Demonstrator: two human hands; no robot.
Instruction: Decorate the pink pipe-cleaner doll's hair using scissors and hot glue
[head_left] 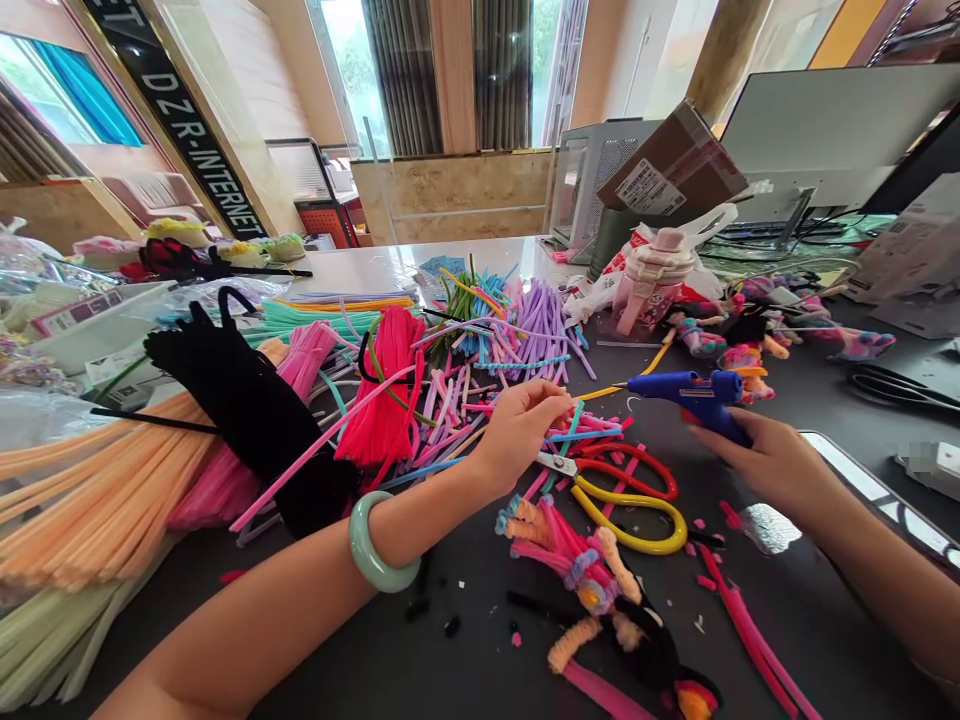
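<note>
My left hand (519, 428), a pale green bangle (373, 545) on its wrist, reaches into a heap of cut pipe cleaners (480, 385), its fingers pinched on short pieces there. My right hand (761, 458) grips a blue glue gun (694, 395) by the handle, nozzle pointing left. Scissors with red and yellow handles (626, 495) lie on the dark table between my hands. A partly made pipe-cleaner figure (600, 590) lies in front of me.
Bundles of orange (82, 500), black (247, 410), pink (386, 395) and purple pipe cleaners (544, 325) cover the left and middle. A pink bottle (652, 280), a cardboard box (671, 165), small finished figures (750, 335), a monitor (825, 135) and black scissors (896, 385) stand behind and right.
</note>
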